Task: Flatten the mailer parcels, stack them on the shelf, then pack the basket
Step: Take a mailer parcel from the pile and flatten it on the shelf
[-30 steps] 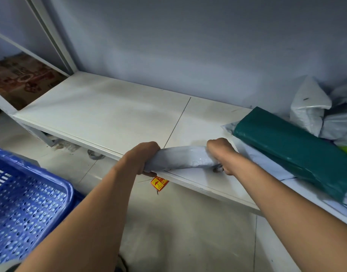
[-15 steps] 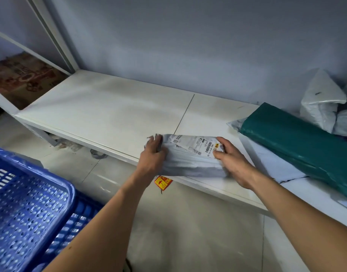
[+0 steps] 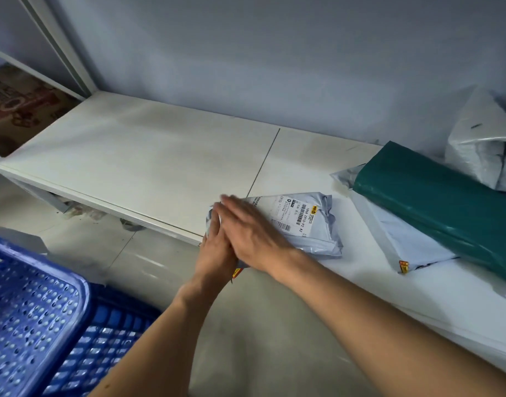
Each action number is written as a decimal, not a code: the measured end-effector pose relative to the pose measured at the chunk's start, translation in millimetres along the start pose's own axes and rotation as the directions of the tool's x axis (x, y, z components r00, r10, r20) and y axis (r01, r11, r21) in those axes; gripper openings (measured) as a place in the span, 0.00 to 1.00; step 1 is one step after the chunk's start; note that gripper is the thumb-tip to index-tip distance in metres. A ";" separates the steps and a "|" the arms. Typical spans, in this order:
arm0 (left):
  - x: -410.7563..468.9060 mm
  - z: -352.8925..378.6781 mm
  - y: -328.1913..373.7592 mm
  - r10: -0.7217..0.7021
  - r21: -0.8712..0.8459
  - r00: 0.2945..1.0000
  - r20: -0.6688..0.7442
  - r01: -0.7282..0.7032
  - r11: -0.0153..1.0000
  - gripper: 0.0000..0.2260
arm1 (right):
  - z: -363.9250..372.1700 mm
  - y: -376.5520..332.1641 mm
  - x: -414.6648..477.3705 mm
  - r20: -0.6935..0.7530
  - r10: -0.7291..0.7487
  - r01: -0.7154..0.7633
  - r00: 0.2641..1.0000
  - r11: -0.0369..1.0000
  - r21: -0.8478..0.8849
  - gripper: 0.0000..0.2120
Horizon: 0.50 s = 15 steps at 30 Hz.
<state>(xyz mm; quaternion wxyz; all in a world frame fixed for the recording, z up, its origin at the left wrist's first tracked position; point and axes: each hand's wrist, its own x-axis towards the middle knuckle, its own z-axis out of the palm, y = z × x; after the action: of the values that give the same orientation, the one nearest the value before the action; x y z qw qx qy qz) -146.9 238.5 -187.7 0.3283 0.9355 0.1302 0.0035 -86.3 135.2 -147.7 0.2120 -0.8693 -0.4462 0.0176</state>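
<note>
Two-handed pressing on mailer [image 3: 311, 227] lying at shelf [image 3: 148, 156] front edge near green parcel [image 3: 435, 202], squashing it flat for stacking; overlapping left hand [image 3: 214, 253] and right hand [image 3: 254, 236] on its left end, fingers straight, gripping nothing.

Grey plastic mailer parcel with printed label [image 3: 311, 224] lies flat on the white shelf board [image 3: 148, 156], at the front edge, just right of the board seam. Left hand [image 3: 214, 253] and right hand [image 3: 254, 236] both rest on the parcel's left end, right over left. To the right, apart from it: dark green plastic-wrapped parcel [image 3: 435, 202] lying on a pale flat plastic mailer [image 3: 394, 236]. Behind these, at the back edge against the wall: crumpled white plastic bags [image 3: 480, 144]. Blue perforated plastic basket [image 3: 31, 310] sits on the floor, before the shelf's left part. Brown printed cardboard box [image 3: 20, 107] stands beyond the shelf's left end.
</note>
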 end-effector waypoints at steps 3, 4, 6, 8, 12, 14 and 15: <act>2.8 3.5 -9.7 0.029 0.021 1.000 -0.003 -0.029 0.999 0.36 | 7.1 -2.5 12.9 0.072 0.017 -0.022 0.997 0.997 0.077 0.23; 2.0 1.6 -7.1 0.050 0.009 0.998 -0.031 -0.050 0.999 0.34 | 5.4 1.1 12.4 0.083 0.013 -0.019 0.996 0.998 0.063 0.25; 1.4 0.4 -2.2 0.114 -0.047 0.992 -0.059 -0.117 0.992 0.35 | -1.0 11.2 4.1 0.115 0.006 -0.004 0.993 1.000 -0.013 0.32; 1.9 -1.6 1.0 0.090 -0.124 0.993 -0.076 -0.099 0.987 0.41 | -7.4 23.7 -9.9 0.131 0.041 -0.022 0.990 0.989 -0.143 0.35; 4.3 -3.8 6.8 -0.106 -0.205 0.992 -0.067 0.090 0.975 0.29 | -17.0 40.9 -35.2 0.101 0.152 -0.116 0.983 0.948 -0.295 0.37; 1.6 -6.5 9.0 -0.114 -0.189 0.992 -0.045 0.103 0.977 0.26 | -17.0 47.1 -39.0 0.074 0.200 -0.171 0.977 0.943 -0.286 0.38; 0.6 -9.2 10.7 -0.119 -0.188 0.993 -0.027 0.112 0.976 0.26 | -17.4 48.9 -39.7 0.071 0.221 -0.195 0.973 0.944 -0.267 0.39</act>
<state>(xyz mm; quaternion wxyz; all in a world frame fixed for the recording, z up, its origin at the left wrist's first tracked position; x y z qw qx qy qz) -144.6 236.3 -174.0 0.4116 0.8913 0.1897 0.0145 -68.7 72.9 -157.0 0.0710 -0.9298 -0.3604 0.0252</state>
